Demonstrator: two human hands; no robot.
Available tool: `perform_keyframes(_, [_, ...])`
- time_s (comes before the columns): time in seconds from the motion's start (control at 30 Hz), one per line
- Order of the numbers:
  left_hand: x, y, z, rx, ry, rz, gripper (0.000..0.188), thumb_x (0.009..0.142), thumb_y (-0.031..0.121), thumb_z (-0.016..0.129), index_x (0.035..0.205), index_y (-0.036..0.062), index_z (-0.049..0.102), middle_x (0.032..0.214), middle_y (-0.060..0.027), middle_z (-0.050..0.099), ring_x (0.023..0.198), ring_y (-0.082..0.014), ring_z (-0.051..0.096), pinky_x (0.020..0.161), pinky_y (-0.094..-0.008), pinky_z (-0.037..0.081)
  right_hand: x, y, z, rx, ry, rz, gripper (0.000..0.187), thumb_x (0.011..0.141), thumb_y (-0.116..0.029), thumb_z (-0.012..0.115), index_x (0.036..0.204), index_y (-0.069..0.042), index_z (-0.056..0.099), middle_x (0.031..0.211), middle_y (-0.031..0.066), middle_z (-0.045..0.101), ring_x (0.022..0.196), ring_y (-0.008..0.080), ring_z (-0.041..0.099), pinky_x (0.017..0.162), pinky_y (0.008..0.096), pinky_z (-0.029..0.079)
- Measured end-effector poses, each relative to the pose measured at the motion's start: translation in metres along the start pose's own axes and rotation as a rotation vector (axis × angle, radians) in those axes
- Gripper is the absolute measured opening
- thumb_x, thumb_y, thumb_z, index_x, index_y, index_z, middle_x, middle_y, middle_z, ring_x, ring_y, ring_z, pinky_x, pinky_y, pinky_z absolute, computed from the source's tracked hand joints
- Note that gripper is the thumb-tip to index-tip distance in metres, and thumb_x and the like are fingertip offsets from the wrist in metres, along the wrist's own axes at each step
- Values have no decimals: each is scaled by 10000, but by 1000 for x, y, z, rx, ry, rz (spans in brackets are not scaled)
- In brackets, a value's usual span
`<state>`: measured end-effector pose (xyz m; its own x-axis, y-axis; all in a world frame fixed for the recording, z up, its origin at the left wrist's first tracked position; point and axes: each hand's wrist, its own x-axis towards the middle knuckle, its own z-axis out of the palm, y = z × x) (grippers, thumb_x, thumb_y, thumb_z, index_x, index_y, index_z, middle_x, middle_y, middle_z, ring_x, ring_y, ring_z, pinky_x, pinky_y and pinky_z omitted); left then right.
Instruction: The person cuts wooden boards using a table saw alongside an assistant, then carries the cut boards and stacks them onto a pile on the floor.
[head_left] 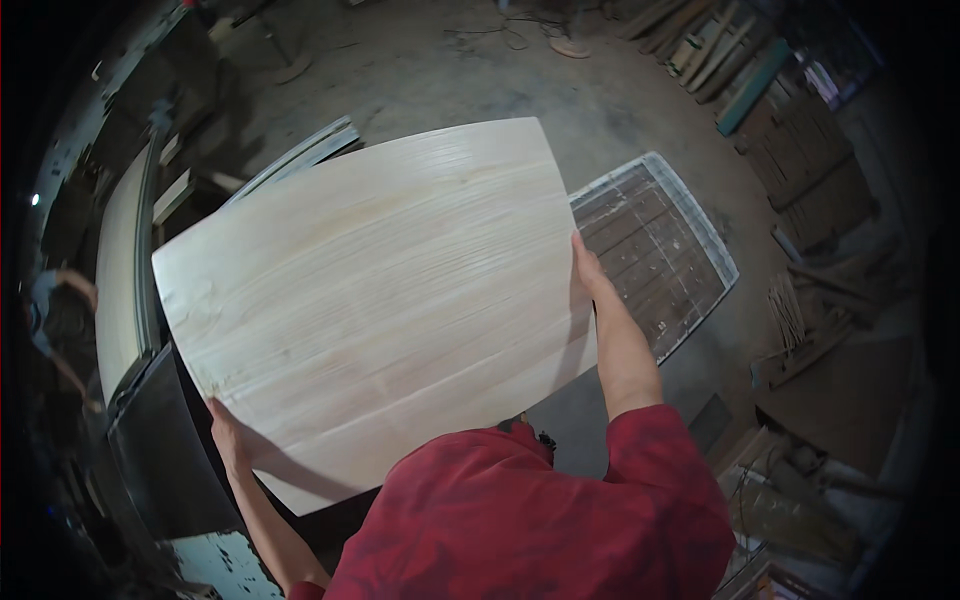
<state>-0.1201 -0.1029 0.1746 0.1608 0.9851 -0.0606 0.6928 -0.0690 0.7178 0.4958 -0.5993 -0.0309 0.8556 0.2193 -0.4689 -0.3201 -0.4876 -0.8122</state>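
Wood panel (380,310), pale, is held at its edges: L hand (228,437) grip clasps L edge, R hand (590,272) grip clasps R edge, by brown platform's (702,212) L end. W/ edge-only holds, uneven lift could tip it, knocking a corner.

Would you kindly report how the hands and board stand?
Left hand, right hand: gripping opposite edges. Board: pale face up. In the way: board partly hides slatted platform.
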Motion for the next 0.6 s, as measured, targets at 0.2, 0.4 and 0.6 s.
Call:
perform_keyframes(0.2, [78, 135, 133, -158, -302, 31, 844, 994, 686, 415, 1318, -70, 598, 1209, -219, 678, 1108, -241, 612, 948, -353, 464, -6, 53, -98, 352, 198, 88, 933, 949, -730, 451, 1465, 47, 469, 1484, 159, 518, 1370, 279, 475, 1148, 382, 335])
perform_keyframes(0.4, [135, 289, 283, -26, -409, 297, 881, 952, 708, 486, 1145, -136, 652, 987, -259, 706, 990, -251, 644, 863, -373, 504, -18, 65, -133, 740, 312, 47, 934, 945, -746, 438, 1492, 10, 437, 1474, 149, 527, 1347, 300, 506, 1131, 430, 380])
perform_keyframes(0.6, [207, 375, 430, 79, -657, 575, 886, 976, 722, 357, 1188, -88, 647, 1093, -363, 659, 1149, -529, 583, 972, -494, 465, -54, 105, -126, 812, 525, 42, 930, 958, -756, 390, 1534, -26, 381, 1532, 128, 466, 1378, 314, 470, 1147, 451, 359])
